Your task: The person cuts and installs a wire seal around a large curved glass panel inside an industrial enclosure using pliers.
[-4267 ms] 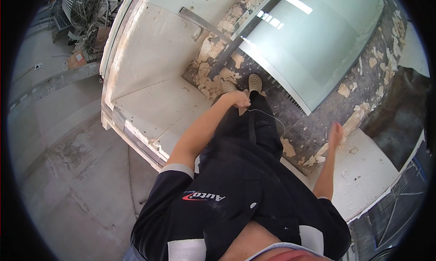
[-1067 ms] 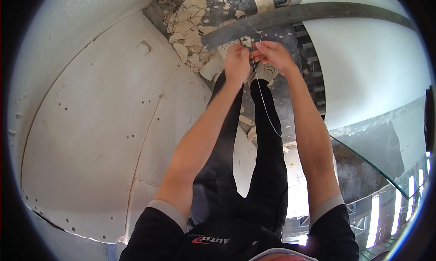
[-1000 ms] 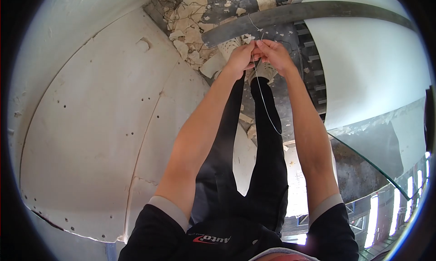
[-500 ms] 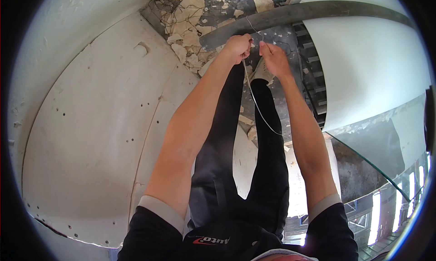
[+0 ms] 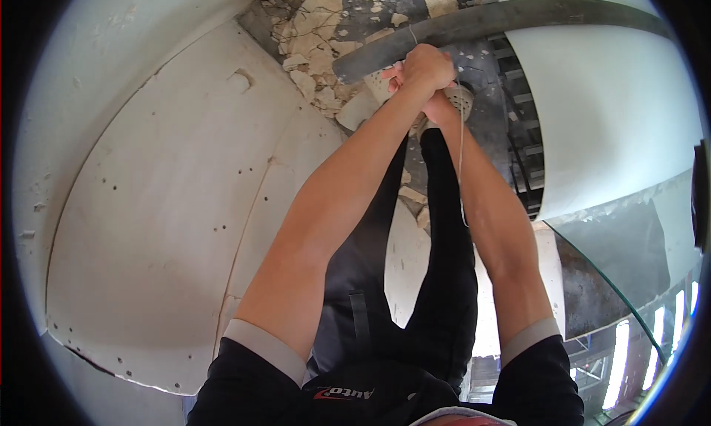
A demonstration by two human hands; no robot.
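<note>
My left hand [image 5: 429, 67] is closed on a thin pale wire [image 5: 462, 155], which hangs from it in a long loop along my right forearm. Just below and partly behind it is my right hand [image 5: 437, 104]; the wrists cross. Some of its fingers show left of my left hand, but what they hold, if anything, is hidden. A short piece of wire rises against the dark curved bar [image 5: 518, 12] just above both hands.
Broken pale flakes [image 5: 315, 18] and tangled thin wires lie on the dark floor at the top. A large pale panel [image 5: 163, 196] with small holes fills the left. On the right are a curved white sheet [image 5: 615, 115], a slotted dark strip [image 5: 523, 107] and a green hose [image 5: 607, 278].
My hands were apart and have come together, my left hand moving right over my right one. The hanging wire has shifted right. The view has moved slightly.
</note>
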